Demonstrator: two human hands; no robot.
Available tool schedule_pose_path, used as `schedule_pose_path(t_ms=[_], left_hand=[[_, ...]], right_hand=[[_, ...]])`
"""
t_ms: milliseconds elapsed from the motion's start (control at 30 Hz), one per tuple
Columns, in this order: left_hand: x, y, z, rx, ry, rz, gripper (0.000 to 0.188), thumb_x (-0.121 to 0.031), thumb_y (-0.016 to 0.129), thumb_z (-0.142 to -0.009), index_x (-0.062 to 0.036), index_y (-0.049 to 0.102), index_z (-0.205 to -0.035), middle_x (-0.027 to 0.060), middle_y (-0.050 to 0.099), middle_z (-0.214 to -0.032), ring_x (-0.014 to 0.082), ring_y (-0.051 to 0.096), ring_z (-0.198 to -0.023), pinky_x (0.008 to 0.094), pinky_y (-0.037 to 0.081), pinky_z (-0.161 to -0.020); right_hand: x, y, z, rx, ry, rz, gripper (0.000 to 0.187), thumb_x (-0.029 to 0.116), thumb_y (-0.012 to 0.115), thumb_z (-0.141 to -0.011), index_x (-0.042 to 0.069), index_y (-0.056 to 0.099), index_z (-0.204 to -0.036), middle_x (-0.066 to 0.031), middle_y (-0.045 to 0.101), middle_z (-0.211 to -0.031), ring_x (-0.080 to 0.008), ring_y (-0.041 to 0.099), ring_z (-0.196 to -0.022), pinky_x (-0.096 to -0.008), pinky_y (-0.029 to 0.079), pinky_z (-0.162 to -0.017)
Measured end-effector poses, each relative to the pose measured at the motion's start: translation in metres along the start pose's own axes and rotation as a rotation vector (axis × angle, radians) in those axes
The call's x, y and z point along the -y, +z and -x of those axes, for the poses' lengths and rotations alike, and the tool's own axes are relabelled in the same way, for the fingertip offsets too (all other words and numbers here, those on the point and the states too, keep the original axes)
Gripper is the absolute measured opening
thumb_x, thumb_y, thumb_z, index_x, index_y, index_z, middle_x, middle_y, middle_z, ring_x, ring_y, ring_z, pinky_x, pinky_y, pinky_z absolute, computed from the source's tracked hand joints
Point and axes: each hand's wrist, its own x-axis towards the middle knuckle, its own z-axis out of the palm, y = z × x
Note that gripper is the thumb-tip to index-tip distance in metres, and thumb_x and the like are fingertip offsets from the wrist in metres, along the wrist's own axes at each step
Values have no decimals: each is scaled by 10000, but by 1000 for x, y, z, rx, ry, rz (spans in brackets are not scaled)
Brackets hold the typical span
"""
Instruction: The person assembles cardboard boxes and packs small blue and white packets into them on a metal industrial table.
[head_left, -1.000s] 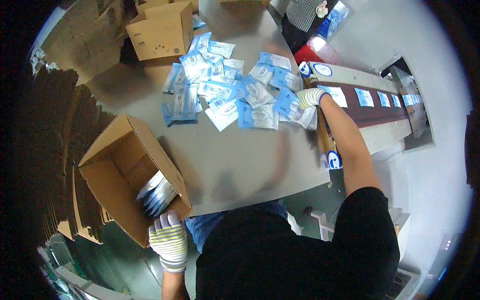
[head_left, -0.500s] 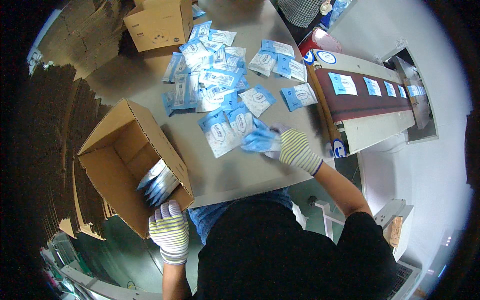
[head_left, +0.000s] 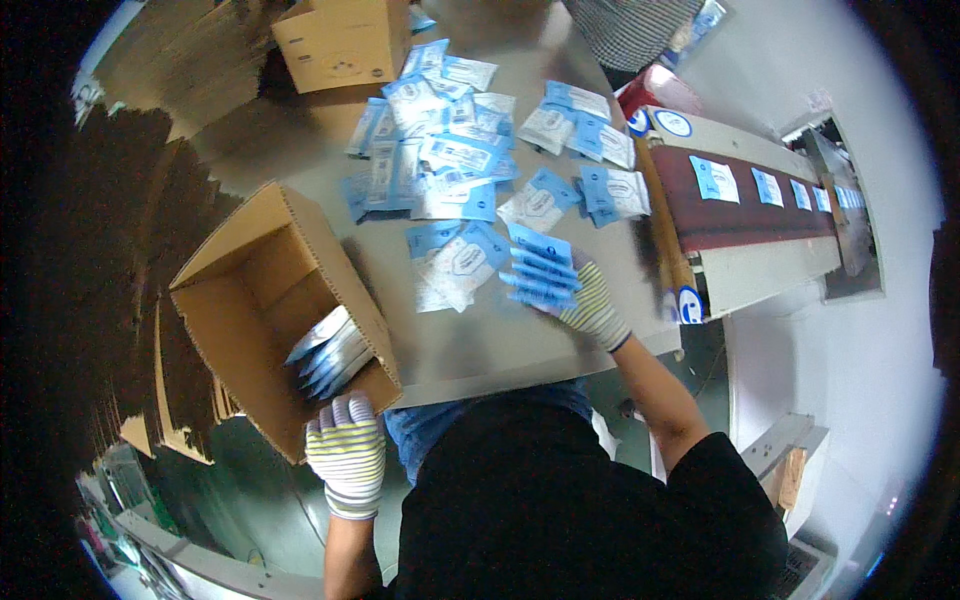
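Observation:
My right hand (head_left: 597, 308), in a striped glove, grips a fanned stack of blue-and-white packets (head_left: 542, 266) above the table's near right part. Just left of that stack, two or more overlapping packets (head_left: 465, 262) lie on the metal table. My left hand (head_left: 347, 455), gloved alike, holds the near edge of an open cardboard box (head_left: 345, 265); its fingertips are partly hidden at the rim. Inside the box, several packets (head_left: 338, 352) stand stacked at the near right corner.
A large heap of packets (head_left: 440, 150) covers the table's (head_left: 450, 350) middle, with smaller groups (head_left: 580, 130) to its right. A second cardboard box (head_left: 345, 45) stands at the back. On the right a conveyor belt (head_left: 740, 225) carries packets in a row. Another person (head_left: 635, 30) stands beyond the table.
The blurred packet at my right hand is now seen as a fanned stack held upright. Another packet lies at the right table edge. My left hand stays at the box edge.

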Motion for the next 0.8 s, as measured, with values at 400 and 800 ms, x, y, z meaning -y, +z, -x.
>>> schedule_pose_path(t_ms=[400,800], left_hand=[[-16,-10,-7,-102,169,-100,118,-193,537,-725,-124,525,-819,28,523,-740,157,513,-633,317,398,-552],[-7,11,3,-115,0,-42,77,-166,564,-777,-122,563,-840,27,552,-730,190,553,-638,355,429,-567]], right_hand=[[141,252,-114,524,-727,1679,363,231,644,-668,13,579,-950,-181,603,-1021,-320,565,-975,-424,454,-810],[150,102,-116,219,-685,1290,461,354,657,-750,38,612,-1083,-188,618,-1043,-341,584,-976,-435,450,-869]])
